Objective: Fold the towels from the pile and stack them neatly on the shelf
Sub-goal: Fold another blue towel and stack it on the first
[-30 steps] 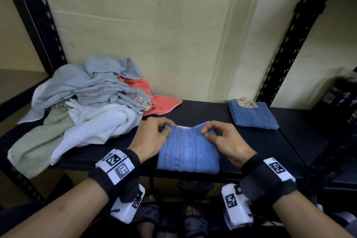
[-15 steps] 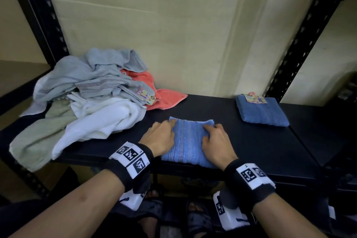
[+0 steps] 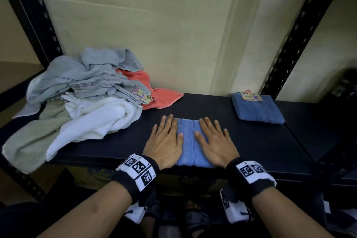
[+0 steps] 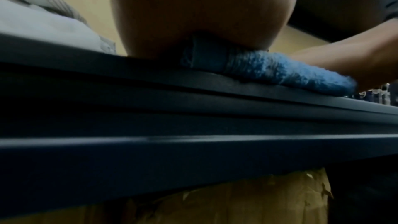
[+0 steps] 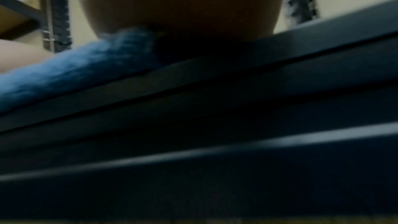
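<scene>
Towels in the pile (image 3: 77, 106) lie left of my left hand (image 3: 164, 143); both flat, fingers straight, I press the folded light-blue towel (image 3: 188, 141) under my right hand (image 3: 216, 143). Next: carry it onto the folded dark-blue towel (image 3: 257, 109) rightward.

arms: bare forearms | left hand (image 3: 164, 145): bare | right hand (image 3: 216, 146): bare | wristbands (image 3: 138, 175): black, one per wrist, white panels with black square codes | wrist cameras (image 3: 236, 209): white boxes under each wrist, black code marks
</scene>
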